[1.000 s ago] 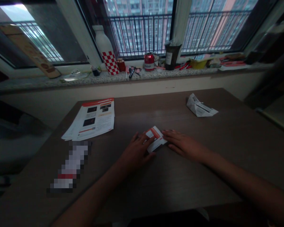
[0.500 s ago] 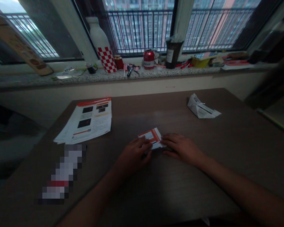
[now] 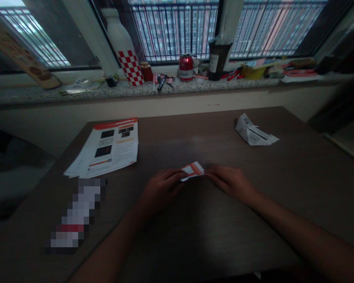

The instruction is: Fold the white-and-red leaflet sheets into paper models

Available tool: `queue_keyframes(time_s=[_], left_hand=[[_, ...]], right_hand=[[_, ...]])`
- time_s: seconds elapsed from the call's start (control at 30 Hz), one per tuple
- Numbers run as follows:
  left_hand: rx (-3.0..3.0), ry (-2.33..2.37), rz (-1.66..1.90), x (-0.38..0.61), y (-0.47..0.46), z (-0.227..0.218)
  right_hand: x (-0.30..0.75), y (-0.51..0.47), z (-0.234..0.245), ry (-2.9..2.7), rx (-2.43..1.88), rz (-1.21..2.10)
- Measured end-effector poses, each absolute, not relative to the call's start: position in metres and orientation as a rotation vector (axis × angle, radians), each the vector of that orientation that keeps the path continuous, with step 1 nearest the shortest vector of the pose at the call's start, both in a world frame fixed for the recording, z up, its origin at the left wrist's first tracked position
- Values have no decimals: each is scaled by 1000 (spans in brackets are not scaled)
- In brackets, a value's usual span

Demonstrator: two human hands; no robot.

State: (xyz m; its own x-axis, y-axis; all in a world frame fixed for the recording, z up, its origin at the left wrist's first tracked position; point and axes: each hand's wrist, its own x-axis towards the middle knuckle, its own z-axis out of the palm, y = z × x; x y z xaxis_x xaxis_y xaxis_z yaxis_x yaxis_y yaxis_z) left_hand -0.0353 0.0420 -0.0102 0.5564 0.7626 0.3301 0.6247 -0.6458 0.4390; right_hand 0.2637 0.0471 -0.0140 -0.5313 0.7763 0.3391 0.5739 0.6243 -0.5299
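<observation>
Folded piece (image 3: 195, 169): smooth paper is seen | tabletop (image 3: 171, 137): low-sheen wood grain is shown | can (image 3: 185, 67): glossy metal is seen

Likely a room in a home. Well beyond the left hand (image 3: 164, 185) and right hand (image 3: 232, 179), past a window (image 3: 233, 15) and railing (image 3: 174, 5), stand many-windowed buildings (image 3: 191, 32). A stone sill (image 3: 191, 87) holds everyday clutter: a checkered bottle (image 3: 130, 67) and red can (image 3: 185, 67) ahead of the left hand, a dark cup (image 3: 220, 53) ahead of the right hand.
</observation>
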Motion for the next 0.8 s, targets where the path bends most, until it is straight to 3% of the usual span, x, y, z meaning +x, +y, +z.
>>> queue_keyframes(time_s=[0.43, 0.8], left_hand=[[1776, 1364, 910, -14, 35, 1], [2266, 1687, 735, -14, 36, -22]], right_hand=[[262, 46, 3, -1917, -1299, 720], [249, 46, -24, -2243, -1246, 499]])
